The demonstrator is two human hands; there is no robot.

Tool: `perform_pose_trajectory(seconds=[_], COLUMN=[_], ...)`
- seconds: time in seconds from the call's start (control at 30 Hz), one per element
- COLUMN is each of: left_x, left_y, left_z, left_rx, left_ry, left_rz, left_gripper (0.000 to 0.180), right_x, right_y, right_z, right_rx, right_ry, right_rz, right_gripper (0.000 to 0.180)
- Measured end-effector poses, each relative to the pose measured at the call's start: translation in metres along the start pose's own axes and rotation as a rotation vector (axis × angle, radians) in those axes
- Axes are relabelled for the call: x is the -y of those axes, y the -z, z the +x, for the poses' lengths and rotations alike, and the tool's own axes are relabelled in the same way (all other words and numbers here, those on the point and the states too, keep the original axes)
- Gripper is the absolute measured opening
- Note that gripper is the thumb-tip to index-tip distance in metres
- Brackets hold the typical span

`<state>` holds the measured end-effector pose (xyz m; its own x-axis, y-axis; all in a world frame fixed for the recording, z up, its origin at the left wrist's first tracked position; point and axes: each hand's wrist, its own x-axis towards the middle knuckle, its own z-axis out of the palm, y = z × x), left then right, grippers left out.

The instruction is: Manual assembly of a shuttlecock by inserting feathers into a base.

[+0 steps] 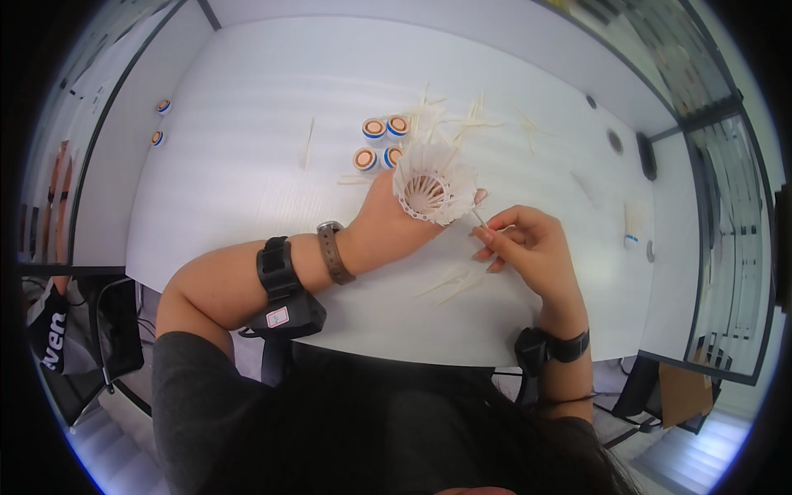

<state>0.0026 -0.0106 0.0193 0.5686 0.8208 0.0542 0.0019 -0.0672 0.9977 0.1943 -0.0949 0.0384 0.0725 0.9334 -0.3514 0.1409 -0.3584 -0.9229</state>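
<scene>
My left hand [389,221] holds a white feather shuttlecock [434,183] above the white table [247,165], its open skirt turned toward me. My right hand [528,247] pinches a thin white feather stem [479,219] whose tip touches the shuttlecock's lower right edge. Several cork shuttlecock heads [381,142] with blue bands stand just behind the shuttlecock. Loose white feathers [462,120] lie scattered beyond them, and a few more feathers [450,283] lie on the table under my hands.
Two more cork heads [160,122] sit near the table's far left edge. A single feather [308,142] lies left of the cork group. Small dark round things [615,140] and a white object [632,224] are at the right side. A chair [99,330] stands lower left.
</scene>
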Motion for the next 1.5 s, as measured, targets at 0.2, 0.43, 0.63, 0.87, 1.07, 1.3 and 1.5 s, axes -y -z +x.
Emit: perform_pose_trajectory(seconds=[0.2, 0.43, 0.63, 0.87, 1.07, 1.3, 1.5], left_x=[-0.004, 0.01, 0.008, 0.006, -0.002, 0.013, 0.017], left_y=[-0.001, 0.0, 0.0, 0.001, 0.001, 0.003, 0.001], left_z=[0.0, 0.001, 0.002, 0.001, 0.0, 0.003, 0.005], left_rx=[-0.021, 0.038, 0.068, 0.141, 0.031, 0.057, 0.232], left_ry=[0.039, -0.124, -0.059, -0.014, 0.037, -0.157, -0.183], left_rz=[0.001, -0.006, -0.057, -0.032, 0.076, -0.047, 0.157], left_gripper=[0.021, 0.022, 0.024, 0.026, 0.025, 0.029, 0.029], right_x=[-0.002, -0.005, 0.0, -0.001, -0.008, -0.004, -0.005], right_y=[0.003, 0.005, 0.002, -0.008, -0.009, -0.007, -0.006], right_z=[0.001, -0.003, -0.004, -0.004, -0.004, -0.001, 0.0], right_rx=[0.076, 0.118, 0.092, -0.058, 0.052, 0.031, -0.01], right_ry=[0.063, 0.172, 0.306, 0.387, 0.343, 0.202, 0.22], right_rz=[-0.013, -0.188, -0.357, -0.244, -0.185, 0.108, 0.118], right_gripper=[0.011, 0.012, 0.021, 0.016, 0.01, 0.007, 0.005])
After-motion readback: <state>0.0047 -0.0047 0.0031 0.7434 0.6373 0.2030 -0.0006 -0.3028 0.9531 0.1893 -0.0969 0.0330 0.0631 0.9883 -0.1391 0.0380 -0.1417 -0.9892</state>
